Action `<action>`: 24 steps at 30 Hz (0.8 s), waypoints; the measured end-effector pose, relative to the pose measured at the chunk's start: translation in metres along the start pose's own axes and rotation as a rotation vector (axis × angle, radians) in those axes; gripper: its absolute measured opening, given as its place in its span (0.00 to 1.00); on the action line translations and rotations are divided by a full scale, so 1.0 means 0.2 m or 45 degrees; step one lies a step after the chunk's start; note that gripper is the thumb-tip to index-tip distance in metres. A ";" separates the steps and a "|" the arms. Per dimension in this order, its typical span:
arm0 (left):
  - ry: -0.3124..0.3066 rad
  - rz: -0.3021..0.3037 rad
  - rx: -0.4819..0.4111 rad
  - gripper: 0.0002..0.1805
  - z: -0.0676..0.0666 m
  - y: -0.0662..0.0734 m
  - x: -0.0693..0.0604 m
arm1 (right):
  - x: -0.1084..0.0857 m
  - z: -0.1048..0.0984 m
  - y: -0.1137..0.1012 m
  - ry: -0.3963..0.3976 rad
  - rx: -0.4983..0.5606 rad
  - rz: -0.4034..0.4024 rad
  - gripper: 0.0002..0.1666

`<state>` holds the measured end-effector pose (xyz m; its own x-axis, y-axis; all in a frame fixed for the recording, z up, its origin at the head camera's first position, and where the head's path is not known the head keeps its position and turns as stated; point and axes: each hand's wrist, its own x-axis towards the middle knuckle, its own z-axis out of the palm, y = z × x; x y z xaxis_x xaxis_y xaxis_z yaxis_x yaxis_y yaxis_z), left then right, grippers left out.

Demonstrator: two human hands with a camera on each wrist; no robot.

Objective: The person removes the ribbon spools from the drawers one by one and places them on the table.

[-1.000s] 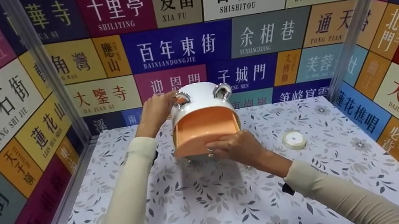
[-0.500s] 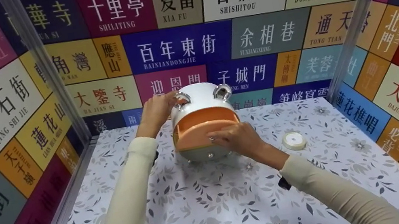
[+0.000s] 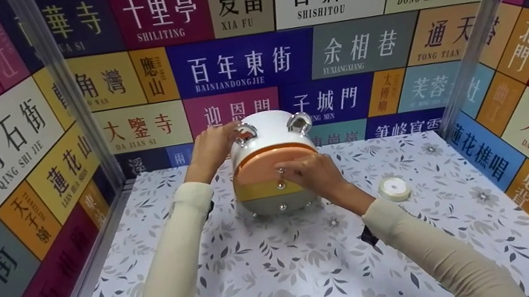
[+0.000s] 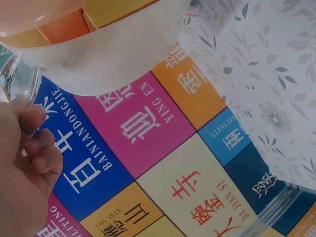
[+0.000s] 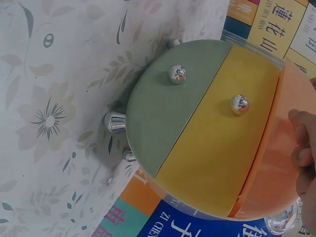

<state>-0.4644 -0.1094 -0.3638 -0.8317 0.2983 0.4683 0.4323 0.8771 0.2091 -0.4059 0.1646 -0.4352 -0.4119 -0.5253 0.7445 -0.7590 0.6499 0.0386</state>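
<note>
A round white box (image 3: 266,129) with two silver ears stands on the table, its front split into an orange drawer (image 3: 259,167), a yellow drawer (image 3: 259,189) and a green drawer (image 3: 261,206). My left hand (image 3: 213,149) grips the silver ear on the left; in the left wrist view the fingers of that hand (image 4: 27,168) curl at the ear (image 4: 19,81). My right hand (image 3: 315,175) pinches the silver knob of the orange drawer, which sits almost flush. In the right wrist view, this hand (image 5: 306,158) lies against the orange front (image 5: 276,168), hiding its knob.
A roll of pale ribbon (image 3: 394,189) lies on the table to the right of the box. The floral-patterned table (image 3: 289,285) is bounded by walls of colourful lettered panels at the back, left and right.
My right hand has moved away from me, and the orange drawer has slid from well out to nearly closed, uncovering the yellow and green fronts. My left hand has stayed on the ear.
</note>
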 end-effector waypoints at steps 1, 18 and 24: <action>0.001 0.001 0.006 0.19 0.00 0.00 0.00 | 0.00 0.00 0.00 0.000 -0.008 0.003 0.18; 0.018 -0.006 0.008 0.19 0.01 0.00 -0.02 | 0.03 0.06 0.05 0.011 -0.017 0.070 0.18; 0.041 0.017 0.000 0.19 0.01 -0.01 -0.01 | 0.04 0.07 0.06 0.006 0.008 0.097 0.18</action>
<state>-0.4632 -0.1106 -0.3662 -0.8144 0.2977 0.4981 0.4433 0.8731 0.2029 -0.4252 0.1601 -0.4376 -0.4658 -0.4719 0.7485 -0.7288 0.6843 -0.0221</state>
